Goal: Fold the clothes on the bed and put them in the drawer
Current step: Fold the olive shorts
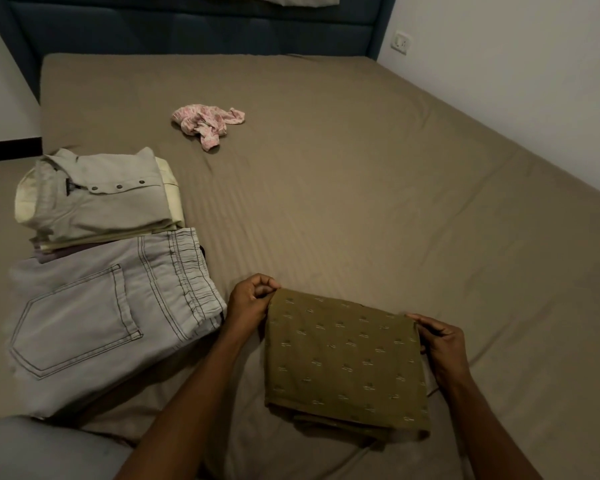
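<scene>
Head view: olive cloth (345, 362) flat on the bed (361, 168), just right of the grey jeans (104, 317). Left hand (248, 304) pinching the far left corner, right hand (442, 344) pinching the far right corner. Best to keep both corners even, press flat, then stack. Pink cloth (207, 124) well beyond the olive cloth, not folded yet.

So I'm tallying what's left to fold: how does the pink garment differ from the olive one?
The pink garment lies crumpled and untouched far up the bed; the olive garment is folded flat, near, pinched at its top corners by the left hand and right hand. Both rest on the bed.
</scene>
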`<state>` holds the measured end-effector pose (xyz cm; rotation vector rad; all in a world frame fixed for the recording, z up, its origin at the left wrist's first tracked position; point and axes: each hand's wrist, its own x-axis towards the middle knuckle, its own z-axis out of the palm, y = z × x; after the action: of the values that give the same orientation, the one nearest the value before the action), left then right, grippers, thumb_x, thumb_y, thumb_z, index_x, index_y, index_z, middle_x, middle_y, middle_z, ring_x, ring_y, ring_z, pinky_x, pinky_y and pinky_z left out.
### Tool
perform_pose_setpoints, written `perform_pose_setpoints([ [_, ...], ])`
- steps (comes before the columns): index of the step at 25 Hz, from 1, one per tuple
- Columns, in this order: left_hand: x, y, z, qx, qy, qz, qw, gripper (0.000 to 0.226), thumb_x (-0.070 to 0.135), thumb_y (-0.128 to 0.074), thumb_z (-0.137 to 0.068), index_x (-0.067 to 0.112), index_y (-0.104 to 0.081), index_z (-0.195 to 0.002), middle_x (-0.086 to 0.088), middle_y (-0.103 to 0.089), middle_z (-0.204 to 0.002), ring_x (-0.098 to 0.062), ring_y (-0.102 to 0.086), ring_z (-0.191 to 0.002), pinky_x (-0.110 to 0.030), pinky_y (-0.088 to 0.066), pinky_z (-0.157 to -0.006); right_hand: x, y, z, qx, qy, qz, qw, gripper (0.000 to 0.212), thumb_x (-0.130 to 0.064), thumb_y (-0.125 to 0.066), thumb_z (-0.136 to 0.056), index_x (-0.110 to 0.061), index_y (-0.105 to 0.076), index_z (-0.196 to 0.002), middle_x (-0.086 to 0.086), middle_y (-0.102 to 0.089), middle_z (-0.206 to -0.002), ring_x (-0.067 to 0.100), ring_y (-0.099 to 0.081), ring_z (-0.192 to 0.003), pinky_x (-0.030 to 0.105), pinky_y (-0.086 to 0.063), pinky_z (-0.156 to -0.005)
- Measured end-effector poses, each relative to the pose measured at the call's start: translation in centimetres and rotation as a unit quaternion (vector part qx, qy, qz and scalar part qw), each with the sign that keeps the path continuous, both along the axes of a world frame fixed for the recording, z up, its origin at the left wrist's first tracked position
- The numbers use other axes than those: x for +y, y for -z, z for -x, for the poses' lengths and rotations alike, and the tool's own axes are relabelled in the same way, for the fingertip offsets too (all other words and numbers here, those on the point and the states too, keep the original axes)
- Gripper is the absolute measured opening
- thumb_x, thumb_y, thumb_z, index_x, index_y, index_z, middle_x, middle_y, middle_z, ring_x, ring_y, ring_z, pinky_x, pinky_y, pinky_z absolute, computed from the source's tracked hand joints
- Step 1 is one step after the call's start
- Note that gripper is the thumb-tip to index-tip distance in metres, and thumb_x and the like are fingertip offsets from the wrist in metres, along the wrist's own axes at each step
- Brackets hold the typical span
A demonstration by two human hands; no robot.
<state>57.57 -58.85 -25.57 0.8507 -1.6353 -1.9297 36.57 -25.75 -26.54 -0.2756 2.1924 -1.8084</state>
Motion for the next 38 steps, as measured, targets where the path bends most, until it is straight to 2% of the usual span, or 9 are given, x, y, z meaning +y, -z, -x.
perform_pose_setpoints([
  [5, 0.6, 0.7, -0.9, -0.039, -0.082, -0.028, 0.995, 0.011, 0.009, -0.06, -0.097, 0.004, -0.07, -0.096, -0.012, -0.077, -0.091, -0.018, -0.075, -0.081, -0.037, -0.059, -0.075, -0.5, -0.2, 0.1, -0.001, 0.019, -0.018, 1.0, 0.032, 0.006, -0.063, -0.092, -0.019, -0.084, -0.096, 0.017, -0.078, -0.101, 0.033, -0.055, -0.074, 0.029, -0.044, -0.05],
  [8, 1.3, 0.6, -1.4, -0.105, -0.019, 0.07, 0.992, 0.024, 0.049, -0.073, -0.088, 0.025, -0.079, -0.09, 0.007, -0.078, -0.085, -0.011, -0.074, -0.082, -0.033, -0.06, -0.077, -1.0, -2.2, -1.6, 0.022, 0.062, -0.077, 0.995, 0.037, -0.002, -0.05, -0.097, -0.023, -0.081, -0.102, 0.012, -0.076, -0.115, 0.036, -0.066, -0.097, 0.041, -0.055, -0.078],
  [11, 1.1, 0.8, -0.9, -0.154, -0.031, 0.135, 0.978, 0.033, 0.05, -0.073, -0.088, 0.019, -0.08, -0.079, 0.006, -0.075, -0.072, -0.014, -0.073, -0.073, -0.032, -0.057, -0.072, -2.3, -4.6, -6.0, 0.302, 0.006, -0.341, 0.89, 0.042, -0.038, -0.039, -0.103, -0.025, -0.066, -0.132, 0.006, -0.062, -0.14, 0.031, -0.053, -0.128, 0.05, -0.042, -0.107],
  [14, 0.4, 1.0, -0.4, -0.176, -0.058, 0.086, 0.979, 0.041, 0.037, -0.071, -0.093, 0.007, -0.071, -0.065, -0.001, -0.067, -0.059, -0.02, -0.063, -0.059, -0.035, -0.053, -0.065, -4.3, -3.2, -10.0, 0.355, -0.089, -0.439, 0.82, 0.057, -0.057, -0.027, -0.106, -0.03, -0.043, -0.153, 0.001, -0.036, -0.163, 0.024, -0.032, -0.149, 0.045, -0.021, -0.122],
  [20, 3.0, -0.2, -2.5, -0.2, -0.109, 0.165, 0.96, 0.06, 0.049, -0.048, -0.105, 0.013, -0.059, -0.058, 0.001, -0.056, -0.055, -0.022, -0.058, -0.058, -0.032, -0.04, -0.059, -4.1, -0.5, -10.2, 0.292, -0.114, -0.464, 0.828, 0.071, -0.069, -0.016, -0.1, -0.035, -0.022, -0.162, 0.0, -0.019, -0.171, 0.02, -0.015, -0.157, 0.043, -0.011, -0.127],
  [25, 8.0, -0.4, -5.8, -0.227, -0.062, 0.157, 0.959, 0.065, 0.085, -0.045, -0.084, 0.024, -0.069, -0.087, 0.01, -0.07, -0.083, -0.012, -0.067, -0.076, -0.033, -0.053, -0.07, -1.5, -2.3, -11.5, 0.205, 0.057, -0.408, 0.888, 0.092, -0.077, -0.023, -0.093, -0.007, -0.044, -0.149, 0.025, -0.05, -0.144, 0.042, -0.049, -0.13, 0.051, -0.041, -0.109],
  [31, 10.2, 1.3, -6.2, -0.093, -0.013, -0.13, 0.987, 0.048, 0.055, -0.062, -0.092, 0.015, -0.075, -0.116, -0.001, -0.079, -0.104, -0.024, -0.076, -0.095, -0.05, -0.058, -0.095, -0.2, -6.9, -9.3, -0.138, 0.069, -0.197, 0.968, 0.042, -0.038, -0.073, -0.092, -0.002, -0.069, -0.113, 0.015, -0.074, -0.096, 0.032, -0.07, -0.083, 0.038, -0.056, -0.068],
  [34, 10.1, 0.0, -6.1, -0.031, -0.017, -0.224, 0.974, 0.032, 0.032, -0.054, -0.105, 0.01, -0.072, -0.121, -0.011, -0.078, -0.107, -0.033, -0.075, -0.098, -0.058, -0.056, -0.096, -0.3, -8.9, -10.4, -0.259, 0.03, -0.076, 0.962, 0.029, -0.024, -0.073, -0.092, -0.001, -0.071, -0.11, 0.023, -0.076, -0.102, 0.038, -0.073, -0.089, 0.041, -0.059, -0.071],
  [38, 9.7, -2.1, -5.9, -0.026, 0.026, -0.322, 0.946, 0.039, 0.046, -0.062, -0.099, 0.015, -0.072, -0.12, -0.012, -0.077, -0.111, -0.035, -0.074, -0.103, -0.056, -0.056, -0.096, 0.3, -8.3, -11.5, -0.342, 0.0, 0.055, 0.938, 0.029, -0.021, -0.066, -0.096, -0.003, -0.069, -0.117, 0.022, -0.075, -0.114, 0.038, -0.076, -0.094, 0.047, -0.065, -0.073],
])
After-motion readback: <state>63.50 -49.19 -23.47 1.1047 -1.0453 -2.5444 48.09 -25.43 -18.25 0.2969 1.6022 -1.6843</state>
